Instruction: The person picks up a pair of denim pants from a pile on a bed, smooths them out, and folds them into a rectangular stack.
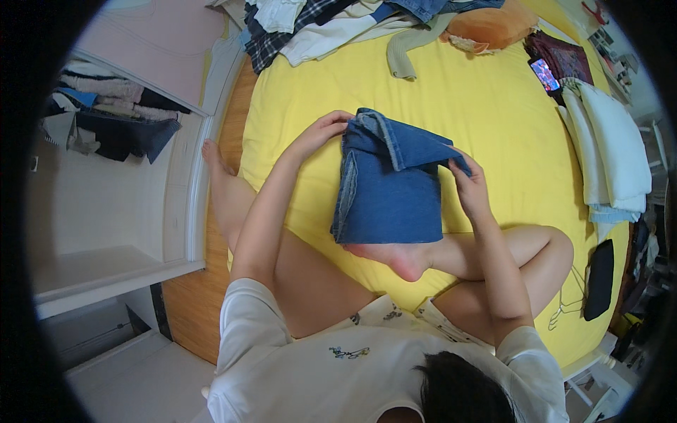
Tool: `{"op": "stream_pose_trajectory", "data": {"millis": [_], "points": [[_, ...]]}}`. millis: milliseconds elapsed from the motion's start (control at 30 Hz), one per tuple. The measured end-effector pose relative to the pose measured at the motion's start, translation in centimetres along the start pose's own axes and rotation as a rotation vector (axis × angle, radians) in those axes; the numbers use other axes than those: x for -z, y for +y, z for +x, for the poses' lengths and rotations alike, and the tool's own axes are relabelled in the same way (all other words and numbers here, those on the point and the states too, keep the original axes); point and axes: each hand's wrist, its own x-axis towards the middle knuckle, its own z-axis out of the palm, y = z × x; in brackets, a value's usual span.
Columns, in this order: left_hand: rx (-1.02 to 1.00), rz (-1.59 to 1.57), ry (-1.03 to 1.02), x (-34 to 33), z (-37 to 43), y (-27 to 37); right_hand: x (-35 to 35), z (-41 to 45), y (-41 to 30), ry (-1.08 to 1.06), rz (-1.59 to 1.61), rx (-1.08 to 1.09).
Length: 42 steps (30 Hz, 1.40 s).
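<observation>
A folded blue denim garment (391,201) lies before me on the yellow bedsheet (317,195), its near edge over my bare foot. My left hand (330,127) is at its upper left corner, with the fingers partly hidden at the cloth's edge. On the other side, my right hand (468,177) pinches a pointed corner of the upper layer, which is turned across the top and lifted a little off the rest. Frayed, paler edges show along the garment's left side and on the upper flap.
Piled clothes (328,31) and an orange cushion (492,24) lie at the bed's far side. To the right are a lit phone (545,74), folded pale bedding (608,148), a black folded item (599,280) and a wire hanger (568,304). An open wardrobe (106,201) stands left.
</observation>
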Motion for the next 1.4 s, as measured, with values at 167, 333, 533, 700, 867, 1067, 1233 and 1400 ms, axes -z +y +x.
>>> {"op": "stream_pose_trajectory", "data": {"millis": [167,333,533,700,867,1067,1233,1400], "points": [[-0.050,-0.251,0.024,-1.0,-0.9,-0.5,0.6,-0.4,-1.4,-0.052,-0.029,-0.026],[-0.093,-0.099,0.006,-2.1,-0.9,1.2,0.1,-0.7,-4.6,-0.362,-0.447,0.133],[-0.089,0.018,-0.029,-2.0,-1.9,1.8,-2.6,-1.8,-7.0,-0.492,-0.810,0.247],[-0.156,0.060,-0.052,-2.8,-1.9,3.0,-6.2,-0.4,-7.4,-0.292,-0.798,0.269],[-0.199,0.146,-0.050,-3.1,-1.6,3.1,-9.2,-0.1,-6.8,-0.156,-0.703,0.056],[-0.170,0.191,-0.047,-2.9,-1.5,3.1,-9.6,-0.6,-7.4,0.015,-0.753,0.297],[-0.175,0.186,-0.057,-2.7,-1.1,2.5,-9.1,-0.5,-8.8,0.046,-0.780,0.253],[-0.217,0.182,-0.070,-2.8,-1.0,2.5,-8.0,-0.5,-10.7,0.048,-0.830,0.031]]}}
